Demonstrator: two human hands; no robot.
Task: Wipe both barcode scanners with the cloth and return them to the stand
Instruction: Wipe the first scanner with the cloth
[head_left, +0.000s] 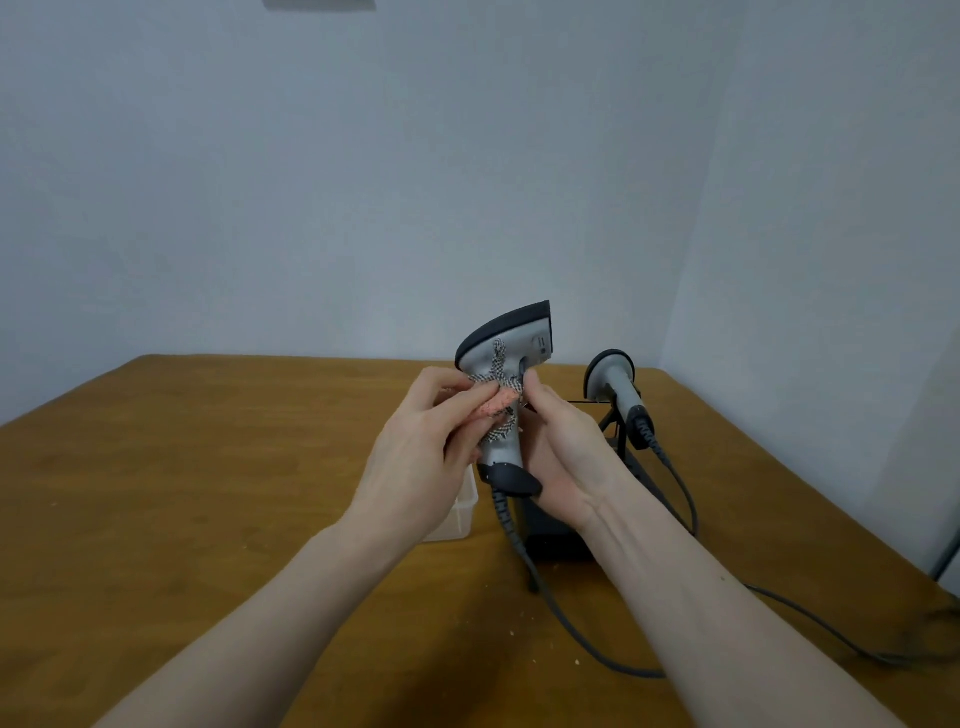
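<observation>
Clear plastic tub (460, 512) on wooden table (208, 467)

Plain pale blue-grey walls (363, 182) meeting in a corner at the right, evenly and softly lit, behind a brown wooden table (182, 493) with a rounded far-left corner.

2 bare forearms reach forward from the lower edge and converge at mid-frame, raised above the counter; the left hand (415, 441) shows its back, fingers curled and pinching a small pink and black-and-white checked cloth (498, 400); the right hand (558, 457) faces palm inward, its grip curled round the grey-and-black handheld barcode scanner (506, 364).
</observation>
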